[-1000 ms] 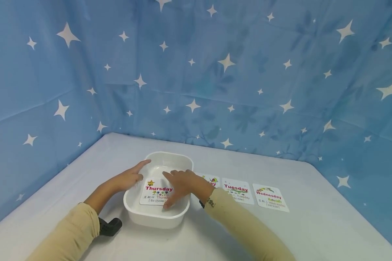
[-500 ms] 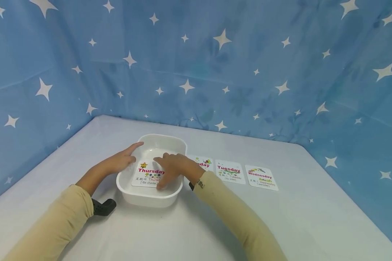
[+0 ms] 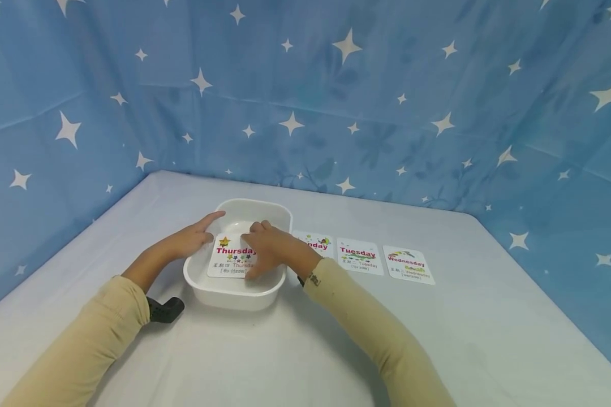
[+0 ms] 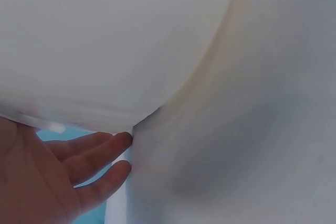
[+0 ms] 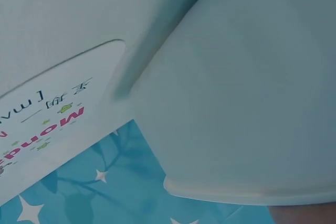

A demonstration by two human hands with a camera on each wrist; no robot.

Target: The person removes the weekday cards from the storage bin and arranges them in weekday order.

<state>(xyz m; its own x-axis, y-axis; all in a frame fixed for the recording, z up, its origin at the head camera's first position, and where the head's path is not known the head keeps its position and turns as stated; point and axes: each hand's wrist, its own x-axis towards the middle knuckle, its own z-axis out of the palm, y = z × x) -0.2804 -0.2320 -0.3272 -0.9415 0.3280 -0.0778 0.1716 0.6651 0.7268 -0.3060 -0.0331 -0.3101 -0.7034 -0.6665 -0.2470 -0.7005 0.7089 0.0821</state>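
Note:
A white plastic basin (image 3: 236, 299) stands on the table, with a card reading Thursday (image 3: 226, 264) inside it. My left hand (image 3: 190, 240) holds the basin's left rim; in the left wrist view its fingers (image 4: 94, 156) lie along the outer wall. Reaching over the right rim, my right hand (image 3: 275, 251) grips the Thursday card, thumb near the lower edge and fingers near the upper one. The hand covers the card's right end. Only a sliver of the right hand (image 5: 304, 214) shows below the basin rim in the right wrist view.
Right of the basin, a row of cards lies flat: Monday (image 3: 319, 242), partly hidden by the right arm and basin, Tuesday (image 3: 358, 257) and Wednesday (image 3: 409, 264). A blue curtain (image 3: 305, 96) with white stars surrounds the white-covered table (image 3: 489, 316).
The right hand's fingers have drawn in around the Thursday card, which stays in the basin. The left hand keeps its place on the rim. The head view has tilted, shifting the scene upward.

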